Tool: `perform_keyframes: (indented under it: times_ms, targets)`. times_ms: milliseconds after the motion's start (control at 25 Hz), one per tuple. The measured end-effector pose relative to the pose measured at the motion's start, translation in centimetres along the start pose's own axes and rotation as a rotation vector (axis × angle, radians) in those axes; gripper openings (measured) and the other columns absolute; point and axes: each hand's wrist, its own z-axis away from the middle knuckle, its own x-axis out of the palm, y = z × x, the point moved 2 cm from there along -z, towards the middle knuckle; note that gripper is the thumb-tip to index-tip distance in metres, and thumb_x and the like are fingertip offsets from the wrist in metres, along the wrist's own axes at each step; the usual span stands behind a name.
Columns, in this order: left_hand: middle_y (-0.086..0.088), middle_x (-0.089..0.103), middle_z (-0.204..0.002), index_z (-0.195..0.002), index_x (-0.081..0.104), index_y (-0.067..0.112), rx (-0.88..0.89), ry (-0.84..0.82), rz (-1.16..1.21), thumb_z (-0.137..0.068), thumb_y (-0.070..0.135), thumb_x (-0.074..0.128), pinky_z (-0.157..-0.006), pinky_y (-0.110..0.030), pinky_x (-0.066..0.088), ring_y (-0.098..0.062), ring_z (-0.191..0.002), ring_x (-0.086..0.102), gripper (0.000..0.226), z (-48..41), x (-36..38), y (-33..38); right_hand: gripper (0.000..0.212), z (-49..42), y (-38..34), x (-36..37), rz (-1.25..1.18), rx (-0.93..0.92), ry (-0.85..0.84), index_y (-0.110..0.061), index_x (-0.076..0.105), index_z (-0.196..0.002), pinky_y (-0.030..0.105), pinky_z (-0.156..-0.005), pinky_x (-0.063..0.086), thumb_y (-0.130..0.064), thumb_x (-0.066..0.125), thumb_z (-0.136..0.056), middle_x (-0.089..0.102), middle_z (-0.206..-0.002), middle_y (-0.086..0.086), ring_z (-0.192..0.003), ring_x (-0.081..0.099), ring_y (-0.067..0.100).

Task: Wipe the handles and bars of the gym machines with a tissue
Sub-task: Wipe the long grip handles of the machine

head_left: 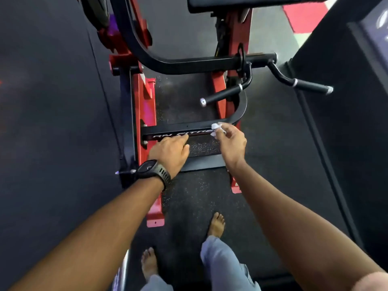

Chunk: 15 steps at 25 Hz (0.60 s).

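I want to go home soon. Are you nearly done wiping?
Nothing shows as finished yet. The right hand holds a tissue to the lettered black crossbar, with the left hand beside it. The black handles above have no hand on them.

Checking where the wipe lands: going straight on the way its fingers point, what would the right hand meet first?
The black lettered crossbar: the right hand, pinching the tissue, points at its right end. The tissue seems to touch it, though depth is unclear.

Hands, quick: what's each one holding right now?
Left hand: open, holds nothing.
Right hand: pinches the tissue at the black bar.
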Motion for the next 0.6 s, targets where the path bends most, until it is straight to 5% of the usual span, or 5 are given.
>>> perform_keyframes:
  times_ms: [360, 520, 600]
  targets:
    - [0.003, 0.053, -0.144, -0.140, 0.053, 0.023, -0.011, 0.089, 0.077, -0.102, 0.036, 0.046, -0.109, -0.032, 0.039, -0.016, -0.132, 0.049, 0.041, -12.0, 2.3, 1.8, 0.021, -10.6, -0.7, 0.2, 0.140, -0.170, -0.074, -0.018, 0.074, -0.098, 0.017, -0.094, 0.045, -0.023, 0.053, -0.099, 0.063, -0.109, -0.008, -0.104, 0.057, 0.003]
    - [0.000, 0.054, -0.143, -0.141, 0.053, 0.021, 0.046, 0.093, 0.112, -0.101, 0.038, 0.049, -0.111, -0.029, 0.035, -0.016, -0.132, 0.049, 0.043, -18.9, 5.9, -0.6, 0.025, -15.5, 1.0, 2.8, 0.261, -0.299, -0.024, -0.011, 0.068, -0.118, 0.025, -0.099, 0.047, -0.022, 0.050, -0.104, 0.056, -0.118, -0.001, -0.107, 0.056, 0.008]
    - [-0.001, 0.054, -0.143, -0.140, 0.054, 0.019, 0.093, 0.076, 0.131, -0.100, 0.037, 0.050, -0.110, -0.030, 0.035, -0.020, -0.132, 0.050, 0.044, -22.1, 8.3, -1.5, 0.027, -17.7, 2.6, 4.2, 0.320, -0.371, -0.026, -0.007, 0.064, -0.125, 0.016, -0.097, 0.045, -0.015, 0.051, -0.103, 0.056, -0.119, 0.002, -0.105, 0.054, 0.008]
